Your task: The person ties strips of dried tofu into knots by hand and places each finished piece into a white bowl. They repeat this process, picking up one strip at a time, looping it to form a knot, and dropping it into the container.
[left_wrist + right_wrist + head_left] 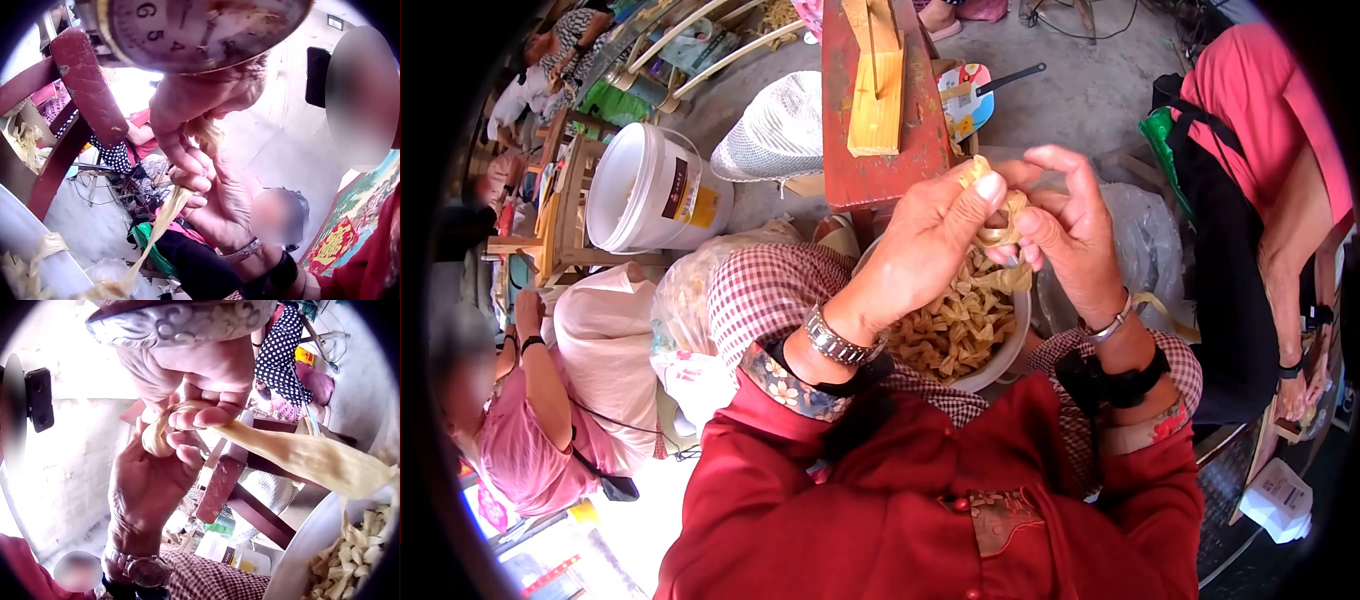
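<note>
Both hands meet over a white tub (1022,325) of folded pale tan pieces (950,335). My left hand (940,225), with a metal watch at its wrist, pinches a folded, looped part of a dry, pale tan, husk-like strip (157,439) between thumb and fingers. My right hand (1080,215), wearing a silver bracelet, grips the same strip beside the loop with curled fingertips. From the right hand's fingers the strip's flat, wide tail (312,456) trails down toward the tub. The fingers of the two hands partly cover the loop.
A red wooden bench (870,180) bearing a wooden block (876,100) stands ahead. A white bucket (635,190) and a mesh sack (780,125) are to its left. Clear plastic (1130,240) lies right of the tub. Other people sit on both sides.
</note>
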The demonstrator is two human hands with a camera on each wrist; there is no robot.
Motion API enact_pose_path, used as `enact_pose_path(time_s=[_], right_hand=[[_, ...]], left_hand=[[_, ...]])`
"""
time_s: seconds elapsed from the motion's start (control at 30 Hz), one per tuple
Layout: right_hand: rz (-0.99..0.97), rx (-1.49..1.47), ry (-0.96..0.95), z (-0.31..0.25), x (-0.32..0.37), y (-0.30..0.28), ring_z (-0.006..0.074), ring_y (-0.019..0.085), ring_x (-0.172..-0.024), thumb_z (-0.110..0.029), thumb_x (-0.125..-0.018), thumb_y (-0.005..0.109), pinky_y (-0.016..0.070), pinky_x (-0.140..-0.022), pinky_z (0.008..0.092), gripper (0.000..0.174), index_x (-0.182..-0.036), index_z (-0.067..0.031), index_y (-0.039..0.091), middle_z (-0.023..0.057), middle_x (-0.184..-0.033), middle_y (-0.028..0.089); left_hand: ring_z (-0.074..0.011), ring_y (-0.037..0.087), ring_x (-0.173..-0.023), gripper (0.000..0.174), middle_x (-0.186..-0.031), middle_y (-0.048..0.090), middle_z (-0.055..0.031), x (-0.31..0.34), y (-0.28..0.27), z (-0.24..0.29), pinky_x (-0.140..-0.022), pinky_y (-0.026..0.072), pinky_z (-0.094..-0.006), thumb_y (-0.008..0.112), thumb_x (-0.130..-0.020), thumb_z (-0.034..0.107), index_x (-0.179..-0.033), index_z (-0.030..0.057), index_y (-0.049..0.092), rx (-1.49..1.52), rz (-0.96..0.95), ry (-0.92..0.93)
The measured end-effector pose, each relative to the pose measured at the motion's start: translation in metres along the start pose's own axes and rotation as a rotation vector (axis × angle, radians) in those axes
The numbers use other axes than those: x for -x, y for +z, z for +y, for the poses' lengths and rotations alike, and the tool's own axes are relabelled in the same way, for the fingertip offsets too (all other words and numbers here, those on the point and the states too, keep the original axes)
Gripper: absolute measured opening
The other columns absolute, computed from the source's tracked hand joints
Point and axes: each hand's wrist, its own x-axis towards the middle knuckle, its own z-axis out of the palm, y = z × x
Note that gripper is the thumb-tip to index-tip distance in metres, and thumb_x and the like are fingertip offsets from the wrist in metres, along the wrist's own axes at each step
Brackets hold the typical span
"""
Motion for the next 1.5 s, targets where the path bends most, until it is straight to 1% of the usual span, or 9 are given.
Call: enact_pose_path(time_s=[0.1, 0.23, 0.27, 0.37, 0.6, 0.7, 0.8, 1.23, 1.5], right_hand=[[-0.078, -0.056, -0.024, -0.003, -0.001, -0.005, 0.0073, 0.055, -0.066, -0.017, -0.089, 0.061, 0.043, -0.054, 0.0173, 0.04, -0.119, -0.0036, 0.038, 0.0041, -0.082, 0.059], [-0.091, 0.243, -0.1, 0.002, 0.005, -0.013, 0.004, 0.049, -0.067, -0.02, -0.084, 0.068, 0.0393, -0.058, 0.0187, 0.027, -0.097, -0.0004, 0.055, -0.0012, -0.075, 0.056], [-0.032, 0.289, -0.123, -0.002, 0.008, -0.015, 0.0035, 0.045, -0.064, -0.018, -0.082, 0.069, 0.0363, -0.055, 0.0198, 0.021, -0.082, -0.0004, 0.058, -0.0031, -0.069, 0.054], [-0.034, 0.471, -0.112, -0.009, 0.01, -0.024, 0.0038, 0.045, -0.062, -0.015, -0.083, 0.068, 0.0355, -0.053, 0.0207, 0.017, -0.078, -0.0011, 0.059, -0.003, -0.067, 0.053], [0.057, 0.505, -0.175, -0.003, 0.006, -0.018, 0.0074, 0.047, -0.059, -0.01, -0.08, 0.068, 0.0363, -0.052, 0.0226, 0.014, -0.078, -0.0004, 0.058, 0.0016, -0.065, 0.053], [-0.012, 0.583, -0.291, -0.003, 0.001, -0.013, 0.0107, 0.049, -0.059, -0.006, -0.077, 0.07, 0.0378, -0.053, 0.0237, 0.014, -0.08, -0.0003, 0.058, 0.004, -0.068, 0.055], [-0.064, 0.644, -0.322, -0.001, -0.001, -0.008, 0.014, 0.051, -0.06, -0.003, -0.075, 0.071, 0.0393, -0.054, 0.0251, 0.015, -0.081, 0.0002, 0.058, 0.006, -0.069, 0.055], [-0.026, 0.578, -0.238, -0.008, -0.008, 0.01, 0.0153, 0.054, -0.057, -0.007, -0.081, 0.065, 0.0417, -0.054, 0.027, 0.011, -0.084, 0.0022, 0.06, 0.009, -0.069, 0.057], [-0.121, 0.635, -0.172, -0.03, -0.021, 0.005, 0.0138, 0.05, -0.053, -0.016, -0.086, 0.06, 0.0383, -0.051, 0.027, 0.019, -0.076, -0.0001, 0.059, 0.0079, -0.061, 0.053]], left_hand=[[-0.0217, 0.063, -0.082, 0.051, -0.102, 0.061, -0.0142, -0.002, 0.002, -0.007, -0.074, 0.0524, -0.0318, 0.034, -0.098, 0.038, -0.122, -0.0037, 0.05, 0.453, -0.11, -0.057], [-0.0202, 0.06, -0.077, 0.053, -0.097, 0.058, -0.0121, -0.002, -0.003, -0.002, -0.073, 0.0533, -0.0363, 0.036, -0.097, 0.042, -0.117, -0.0043, 0.052, 0.603, -0.089, -0.091], [-0.0172, 0.056, -0.07, 0.053, -0.093, 0.055, -0.0102, -0.001, -0.007, -0.001, -0.073, 0.0531, -0.0381, 0.035, -0.097, 0.042, -0.116, -0.0043, 0.053, 0.659, -0.075, -0.109], [-0.0153, 0.053, -0.066, 0.054, -0.094, 0.055, -0.01, 0.004, -0.015, 0.005, -0.073, 0.0532, -0.04, 0.033, -0.097, 0.042, -0.116, -0.0053, 0.053, 0.708, -0.082, -0.063], [-0.017, 0.062, -0.066, 0.076, -0.092, 0.06, -0.0133, 0.006, -0.016, 0.002, -0.063, 0.055, -0.0301, 0.029, -0.091, 0.061, -0.116, -0.0079, 0.051, 0.236, 0.05, -0.071], [-0.0099, 0.053, -0.047, 0.052, -0.069, 0.06, -0.0057, 0.005, -0.012, 0.002, -0.047, 0.0464, -0.02, 0.043, -0.095, 0.044, -0.107, -0.005, 0.057, 0.09, 0.091, -0.119], [-0.0054, 0.046, -0.043, 0.039, -0.067, 0.057, -0.0036, 0.005, -0.016, 0.009, -0.04, 0.0387, -0.0188, 0.048, -0.095, 0.033, -0.098, -0.0034, 0.06, 0.185, 0.115, -0.249], [-0.0027, 0.036, -0.046, 0.019, -0.067, 0.051, 0.0015, 0.006, -0.023, 0.014, -0.041, 0.0337, -0.017, 0.058, -0.09, 0.017, -0.095, -0.0004, 0.061, 0.326, 0.225, -0.186], [-0.0047, 0.047, -0.057, 0.008, -0.074, 0.058, -0.0008, 0.019, -0.066, 0.027, -0.045, 0.038, -0.0188, 0.059, -0.088, 0.009, -0.091, 0.0019, 0.062, 0.501, 0.299, -0.02]])
